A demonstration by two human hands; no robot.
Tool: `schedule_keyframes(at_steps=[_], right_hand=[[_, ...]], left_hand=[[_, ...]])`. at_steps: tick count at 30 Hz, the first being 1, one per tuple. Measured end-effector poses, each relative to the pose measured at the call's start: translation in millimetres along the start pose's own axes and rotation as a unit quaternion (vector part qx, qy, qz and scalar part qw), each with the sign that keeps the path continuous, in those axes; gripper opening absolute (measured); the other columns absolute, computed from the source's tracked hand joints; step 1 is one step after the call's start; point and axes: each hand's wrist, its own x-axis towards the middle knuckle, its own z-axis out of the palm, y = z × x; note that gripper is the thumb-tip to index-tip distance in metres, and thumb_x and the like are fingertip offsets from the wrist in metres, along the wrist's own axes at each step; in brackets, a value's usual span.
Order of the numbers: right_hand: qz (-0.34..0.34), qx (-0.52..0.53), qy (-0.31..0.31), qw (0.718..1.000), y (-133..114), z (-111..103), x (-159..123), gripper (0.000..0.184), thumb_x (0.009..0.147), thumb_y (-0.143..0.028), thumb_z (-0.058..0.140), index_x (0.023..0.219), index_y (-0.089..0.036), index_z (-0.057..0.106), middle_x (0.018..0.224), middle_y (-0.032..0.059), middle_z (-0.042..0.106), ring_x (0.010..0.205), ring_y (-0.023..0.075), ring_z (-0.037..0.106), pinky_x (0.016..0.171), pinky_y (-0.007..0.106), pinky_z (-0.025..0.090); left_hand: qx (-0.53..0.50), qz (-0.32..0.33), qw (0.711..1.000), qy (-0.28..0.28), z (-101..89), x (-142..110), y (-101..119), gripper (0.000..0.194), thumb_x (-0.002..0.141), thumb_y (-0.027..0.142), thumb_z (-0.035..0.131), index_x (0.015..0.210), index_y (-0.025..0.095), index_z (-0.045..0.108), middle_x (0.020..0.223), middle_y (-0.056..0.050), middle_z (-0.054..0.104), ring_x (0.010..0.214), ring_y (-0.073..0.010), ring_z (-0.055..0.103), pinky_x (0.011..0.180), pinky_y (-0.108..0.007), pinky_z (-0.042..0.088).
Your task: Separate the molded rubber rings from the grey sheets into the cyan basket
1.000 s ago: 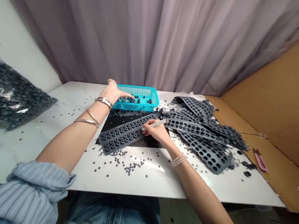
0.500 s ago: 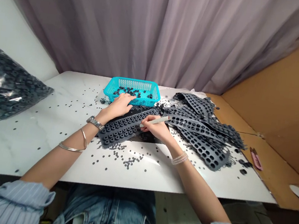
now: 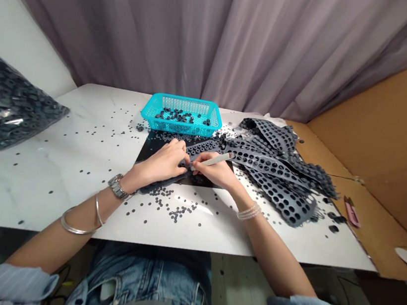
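Observation:
My right hand (image 3: pixel 213 168) is closed round a slim white pen-like tool (image 3: pixel 218 159), its lower tip down at a dark grey rubber sheet (image 3: pixel 204 146) with rows of round moulded rings. Over the near left part of that sheet lies my left hand (image 3: pixel 165 160), fingers bent and closed on it, thumb and forefinger close to the tool's tip. Most of the sheet is hidden under this hand. Below the sheet is a black mat (image 3: pixel 148 146). Behind it stands a turquoise basket (image 3: pixel 180 128) with loose black rubber rings inside.
Punched-out rubber sheets (image 3: pixel 276 194) lie heaped on the right. Small black discs (image 3: pixel 179 213) are scattered over the white table (image 3: pixel 80 201). A clear bag (image 3: pixel 11 102) full of black rings stands at the left. Pink-handled snips (image 3: pixel 352 212) rest on cardboard (image 3: pixel 370 194) at the right.
My left hand has come from the basket, nearer and down onto the rubber sheet, covering its rings. My right hand stays at the sheet with the tool.

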Motion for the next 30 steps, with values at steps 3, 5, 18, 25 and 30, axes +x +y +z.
schedule_keyframes(at_steps=[3,5,18,25,30], right_hand=[[-0.006,-0.026,0.006,1.0,2,2,1,0.015,0.077,-0.019,0.058,0.066,-0.014,0.067,0.061,0.0027,0.07,0.052,0.0094,0.056,0.047,0.018,0.038],[-0.012,-0.048,0.011,0.999,3,4,2,0.016,0.078,-0.021,0.058,0.067,-0.015,0.067,0.062,0.0022,0.07,0.052,0.0094,0.055,0.046,0.018,0.035],[-0.02,-0.131,0.041,0.99,-7,12,0,0.014,0.079,-0.018,0.058,0.066,-0.018,0.064,0.063,0.0021,0.069,0.056,0.0114,0.057,0.049,0.021,0.035],[-0.01,-0.085,0.043,0.995,-6,12,0,0.016,0.077,-0.016,0.058,0.062,-0.017,0.063,0.06,0.0026,0.068,0.054,0.0111,0.055,0.047,0.02,0.035],[0.003,-0.023,0.033,0.999,-1,11,2,0.016,0.078,-0.016,0.058,0.063,-0.015,0.064,0.058,0.003,0.068,0.052,0.0105,0.057,0.047,0.018,0.038]], left_hand=[[0.032,-0.007,0.999,0.002,1.7,1,5,0.017,0.081,0.026,0.058,0.09,0.02,0.071,0.093,-0.007,0.05,0.096,-0.0264,0.044,0.086,-0.04,0.037],[0.04,-0.013,0.999,0.007,4.2,1,7,0.013,0.08,0.025,0.059,0.086,0.02,0.069,0.093,-0.007,0.051,0.097,-0.027,0.043,0.086,-0.041,0.037],[0.024,-0.066,0.994,0.079,26.0,6,14,0.013,0.076,0.014,0.056,0.065,0.019,0.052,0.088,-0.009,0.048,0.095,-0.0282,0.042,0.084,-0.044,0.037],[-0.038,-0.062,0.995,0.075,16.6,4,4,0.011,0.077,0.015,0.057,0.068,0.019,0.062,0.09,-0.007,0.054,0.094,-0.0252,0.049,0.086,-0.041,0.041],[-0.318,-0.129,0.93,0.134,-11.5,3,-3,0.005,0.077,0.024,0.069,0.077,0.02,0.071,0.086,-0.005,0.065,0.083,-0.0185,0.058,0.077,-0.031,0.044]])
